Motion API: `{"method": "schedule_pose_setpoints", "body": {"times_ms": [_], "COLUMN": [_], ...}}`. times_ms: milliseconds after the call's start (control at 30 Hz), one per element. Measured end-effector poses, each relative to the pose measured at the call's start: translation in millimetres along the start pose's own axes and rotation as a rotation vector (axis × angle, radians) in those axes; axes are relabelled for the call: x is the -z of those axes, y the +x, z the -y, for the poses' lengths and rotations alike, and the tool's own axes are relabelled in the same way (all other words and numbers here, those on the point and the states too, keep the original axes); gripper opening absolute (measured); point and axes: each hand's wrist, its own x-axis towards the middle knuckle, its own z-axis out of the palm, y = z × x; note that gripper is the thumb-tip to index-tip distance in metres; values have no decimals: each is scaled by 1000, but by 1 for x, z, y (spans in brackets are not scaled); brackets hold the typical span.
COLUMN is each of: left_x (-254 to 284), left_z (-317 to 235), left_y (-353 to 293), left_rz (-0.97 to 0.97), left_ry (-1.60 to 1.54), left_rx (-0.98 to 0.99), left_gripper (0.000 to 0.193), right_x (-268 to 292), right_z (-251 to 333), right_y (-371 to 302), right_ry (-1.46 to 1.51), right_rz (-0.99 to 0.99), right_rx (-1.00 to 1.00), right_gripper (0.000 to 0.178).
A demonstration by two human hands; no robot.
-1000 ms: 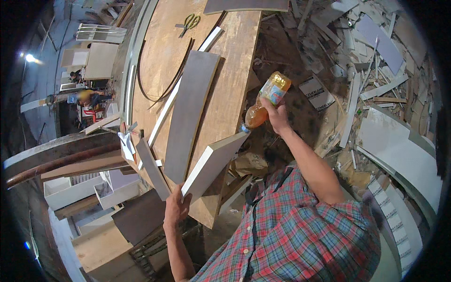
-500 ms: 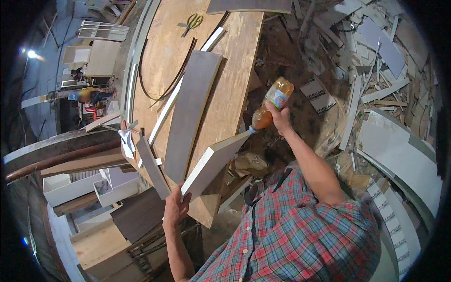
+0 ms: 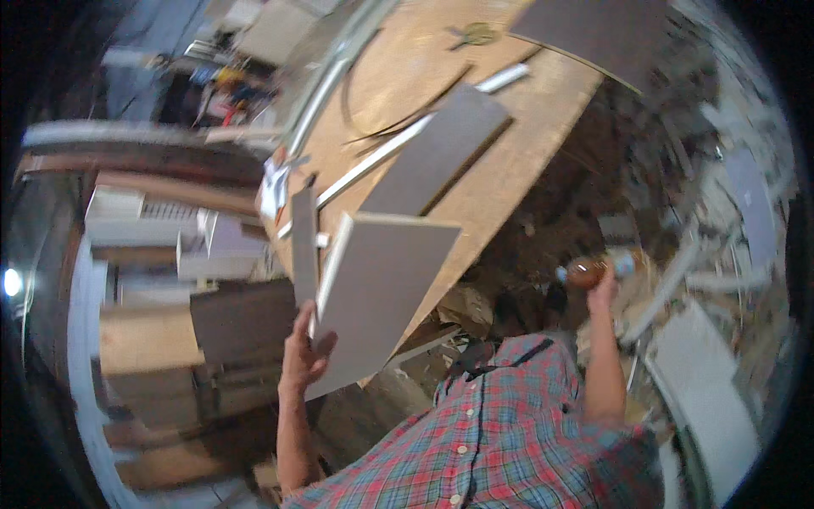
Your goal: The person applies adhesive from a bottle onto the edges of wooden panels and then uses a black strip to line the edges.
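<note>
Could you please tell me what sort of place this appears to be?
Probably a woodworking or furniture workshop: a wooden worktable bears a long grey board, white drawer-like boxes sit at the left, and board scraps lie strewn at the right.

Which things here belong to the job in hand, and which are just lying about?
In use, apparently:
panel, held by the left hand
bottle, held by the right hand

Likely just lying about:
scissors
white strip
flat board
scrap at right
</note>
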Motion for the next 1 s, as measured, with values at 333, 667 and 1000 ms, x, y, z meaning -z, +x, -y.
{"method": "schedule_pose_setpoints", "body": {"times_ms": [333,667,1000], "left_x": [145,55,6], "left_z": [45,109,100], "left_y": [-86,-98,-86], "left_rz": [-466,-504,-40], "left_ry": [-213,-555,-679], "left_rx": [629,1034,932], "left_gripper": [30,23,30], "right_x": [43,-55,-33], "right_z": [64,71,49], "right_y": [44,0,-54], "right_ry": [-114,17,100], "right_rz": [115,410,474], "right_rx": [-2,17,47], "right_gripper": [61,50,46]}}
